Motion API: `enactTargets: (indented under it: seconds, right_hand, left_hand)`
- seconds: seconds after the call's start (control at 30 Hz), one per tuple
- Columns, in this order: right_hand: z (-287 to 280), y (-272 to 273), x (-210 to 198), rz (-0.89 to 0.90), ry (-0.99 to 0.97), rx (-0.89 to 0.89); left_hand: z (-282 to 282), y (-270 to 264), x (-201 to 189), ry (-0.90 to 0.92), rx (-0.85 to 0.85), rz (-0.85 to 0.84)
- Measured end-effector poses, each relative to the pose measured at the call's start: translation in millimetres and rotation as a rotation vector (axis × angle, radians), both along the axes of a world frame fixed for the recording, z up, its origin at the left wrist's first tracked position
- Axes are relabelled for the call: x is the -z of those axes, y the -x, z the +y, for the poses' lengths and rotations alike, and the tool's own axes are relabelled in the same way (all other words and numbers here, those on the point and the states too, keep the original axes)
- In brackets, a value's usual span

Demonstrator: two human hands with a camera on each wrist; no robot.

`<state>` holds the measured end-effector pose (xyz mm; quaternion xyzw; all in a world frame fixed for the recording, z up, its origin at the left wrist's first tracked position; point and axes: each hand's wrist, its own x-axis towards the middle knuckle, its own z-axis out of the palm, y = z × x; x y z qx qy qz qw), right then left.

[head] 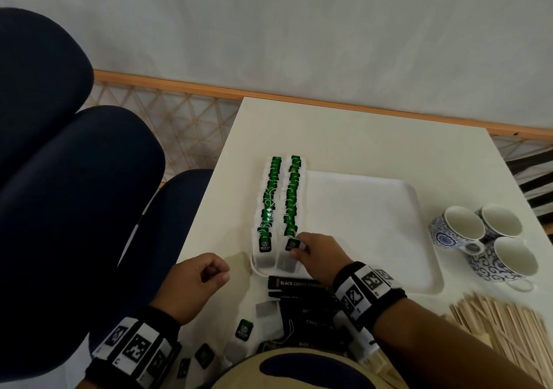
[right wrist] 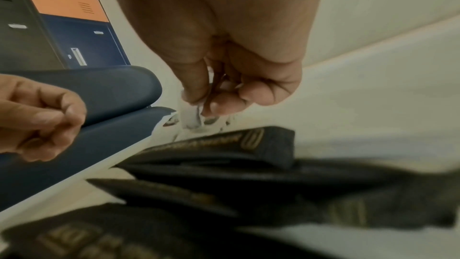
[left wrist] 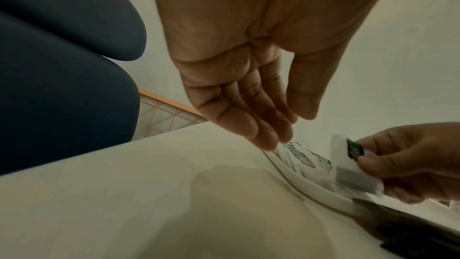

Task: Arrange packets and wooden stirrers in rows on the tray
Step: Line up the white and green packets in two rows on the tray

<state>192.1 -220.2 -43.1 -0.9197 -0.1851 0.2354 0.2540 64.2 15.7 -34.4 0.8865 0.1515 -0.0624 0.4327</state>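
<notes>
Packets of green tea (head: 279, 197) are lying in two overlapping rows along the left edge of the white tray (head: 374, 233), which is sitting on the worktop (head: 344, 137). Your right hand (head: 321, 257) is pinching the nearest tea packet (head: 288, 254) of the right-hand row between thumb and fingertips, at the tray's near left corner. Your left hand (head: 194, 284) is hovering just left of the tray over the worktop, fingers loosely curled and holding nothing. Black coffee packets (head: 302, 287) are lying in a heap near your right wrist, with a few loose tea packets (head: 244, 330) beside them. Wooden stirrers (head: 502, 328) are lying in a pile at the worktop's near right, and three patterned cups (head: 484, 236) are standing just right of the tray.
</notes>
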Motion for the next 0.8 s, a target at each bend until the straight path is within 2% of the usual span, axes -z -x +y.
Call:
enactTargets:
  seconds: [0.1, 0.47, 0.63, 0.8]
  right_hand:
    - [-1.7, 2.2, -4.6, 0.016, -0.022, -0.049]
    - [-1.7, 12.0, 0.8, 0.019, 0.139, -0.167]
    - [2.3, 8.4, 4.5, -0.049, 0.171, -0.119]
    - [1.7, 4.8, 0.4, -0.006, 0.141, -0.093]
  left_hand:
    - [-0.2, -0.4, 1.6, -0.001, 0.010, 0.001]
    - [-16.0, -12.7, 4.4, -0.002, 0.105, -0.004]
    - [-18.3, -14.6, 5.9, -0.008, 0.129, -0.004]
    - [-15.8, -13.0, 6.7, -0.016, 0.119, 0.001]
